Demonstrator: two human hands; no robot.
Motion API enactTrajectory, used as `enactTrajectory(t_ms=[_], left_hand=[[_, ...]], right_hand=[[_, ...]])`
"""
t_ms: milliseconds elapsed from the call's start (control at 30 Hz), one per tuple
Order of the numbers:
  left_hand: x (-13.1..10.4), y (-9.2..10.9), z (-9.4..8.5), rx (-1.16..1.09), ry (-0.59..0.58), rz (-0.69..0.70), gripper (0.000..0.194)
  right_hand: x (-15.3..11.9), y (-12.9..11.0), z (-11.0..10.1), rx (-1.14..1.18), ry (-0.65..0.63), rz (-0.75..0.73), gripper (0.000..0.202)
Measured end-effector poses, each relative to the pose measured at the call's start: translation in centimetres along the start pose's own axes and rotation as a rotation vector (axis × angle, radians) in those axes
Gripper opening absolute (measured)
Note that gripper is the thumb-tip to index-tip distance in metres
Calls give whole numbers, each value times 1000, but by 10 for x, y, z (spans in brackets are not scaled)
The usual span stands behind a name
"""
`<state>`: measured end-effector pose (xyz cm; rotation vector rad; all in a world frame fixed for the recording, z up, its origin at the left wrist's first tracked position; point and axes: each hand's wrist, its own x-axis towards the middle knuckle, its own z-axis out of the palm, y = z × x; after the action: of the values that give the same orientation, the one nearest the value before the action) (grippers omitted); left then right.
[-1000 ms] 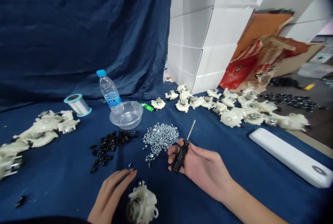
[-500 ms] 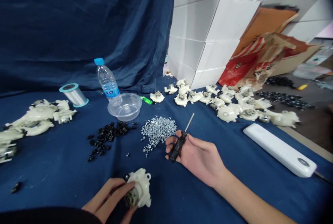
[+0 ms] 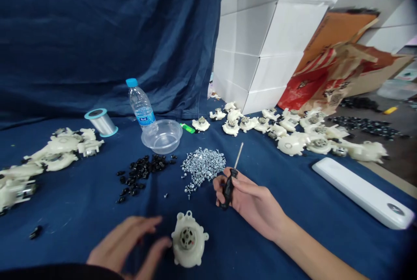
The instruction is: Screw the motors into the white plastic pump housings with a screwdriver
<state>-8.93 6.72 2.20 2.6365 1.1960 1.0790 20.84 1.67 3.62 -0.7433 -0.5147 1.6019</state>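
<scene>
A cream plastic housing (image 3: 189,256) with a round motor in its middle lies on the blue cloth at the bottom centre. Just left of it is my left hand (image 3: 130,243), fingers apart and holding nothing, the thumb close to the housing's edge. My right hand (image 3: 250,197) is wrapped round the black handle of a screwdriver (image 3: 229,189), whose metal shaft points up. Beyond that hand lies a pile of silver screws (image 3: 203,163). To the left of the screws is a heap of small black parts (image 3: 145,169).
A water bottle (image 3: 143,108), a clear bowl (image 3: 163,139), a wire spool (image 3: 101,123) and a green marker (image 3: 187,128) stand or lie behind. More cream housings (image 3: 60,147) are at the left and back right. A long white device (image 3: 361,191) lies at the right.
My left hand has let go of the housing and drawn back to the left. The housing now lies flat with its motor facing up. The view has shifted slightly.
</scene>
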Motion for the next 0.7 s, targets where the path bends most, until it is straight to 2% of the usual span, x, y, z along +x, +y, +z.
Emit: enactTrajectory(t_ms=[67, 100, 167, 233, 300, 433, 533, 600, 700], left_hand=[[12, -29, -9, 111, 21, -143, 29], [17, -43, -12, 144, 16, -155, 37], [21, -68, -15, 172, -48, -155, 41], [20, -83, -12, 175, -76, -155, 34], [16, -88, -8, 176, -59, -173, 26], [12, -82, -8, 134, -20, -181, 26], [17, -69, -12, 85, -12, -168, 27], [23, -53, -13, 16, -35, -143, 24], [35, -17, -8, -146, -108, -71, 15]], right_hand=[[-1, 1, 0, -11, -9, 10, 23], [-1, 1, 0, -13, -15, 16, 23], [-2, 0, 0, -17, -23, 25, 21], [-2, -2, 1, -20, -22, 28, 20], [-1, -3, 0, -25, -14, 30, 20], [0, -4, -1, -48, 0, 29, 19], [0, -3, 1, -98, -9, 13, 20], [0, -2, 3, -153, -16, -14, 22], [-2, 2, 7, -262, -19, -56, 27]])
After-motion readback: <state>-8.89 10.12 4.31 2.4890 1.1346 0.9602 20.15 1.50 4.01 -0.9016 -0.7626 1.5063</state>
